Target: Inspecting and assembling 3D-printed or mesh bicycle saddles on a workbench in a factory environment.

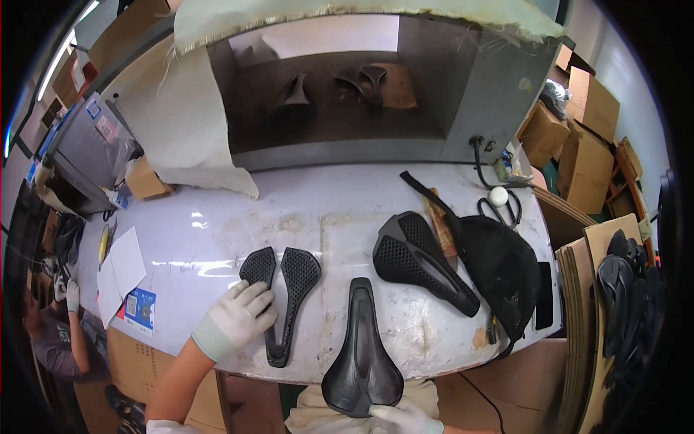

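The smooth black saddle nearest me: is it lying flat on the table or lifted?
Mostly flat: the smooth black saddle lies nose-away on the white table, its wide rear overhanging the near edge, where the right hand grips it.

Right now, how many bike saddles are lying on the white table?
3: a lattice one under the left hand, a smooth one at the front edge, another lattice one right. Others may hide elsewhere.
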`<control>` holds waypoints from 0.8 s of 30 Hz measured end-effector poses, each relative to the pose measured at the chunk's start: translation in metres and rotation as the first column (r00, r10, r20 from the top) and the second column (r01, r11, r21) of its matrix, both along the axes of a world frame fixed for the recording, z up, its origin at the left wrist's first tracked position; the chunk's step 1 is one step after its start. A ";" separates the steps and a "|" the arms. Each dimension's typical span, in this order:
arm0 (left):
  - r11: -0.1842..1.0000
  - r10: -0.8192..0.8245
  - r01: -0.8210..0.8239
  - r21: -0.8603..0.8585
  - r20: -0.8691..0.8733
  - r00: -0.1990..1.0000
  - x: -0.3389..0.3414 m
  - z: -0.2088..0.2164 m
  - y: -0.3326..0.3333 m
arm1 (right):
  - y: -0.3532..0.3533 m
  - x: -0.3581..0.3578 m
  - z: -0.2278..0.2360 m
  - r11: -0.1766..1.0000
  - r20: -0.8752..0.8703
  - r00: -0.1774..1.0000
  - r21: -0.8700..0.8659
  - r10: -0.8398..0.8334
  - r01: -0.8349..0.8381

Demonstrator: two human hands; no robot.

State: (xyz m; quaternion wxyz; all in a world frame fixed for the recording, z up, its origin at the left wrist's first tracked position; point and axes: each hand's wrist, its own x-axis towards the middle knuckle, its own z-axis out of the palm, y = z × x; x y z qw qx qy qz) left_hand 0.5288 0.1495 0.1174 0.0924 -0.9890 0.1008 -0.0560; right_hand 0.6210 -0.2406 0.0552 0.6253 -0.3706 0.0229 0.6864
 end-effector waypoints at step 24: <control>0.536 0.430 -0.438 -0.722 -0.212 0.877 0.027 0.053 -0.142 | 0.090 0.075 0.107 0.973 0.917 -0.337 -0.231 0.212 -0.015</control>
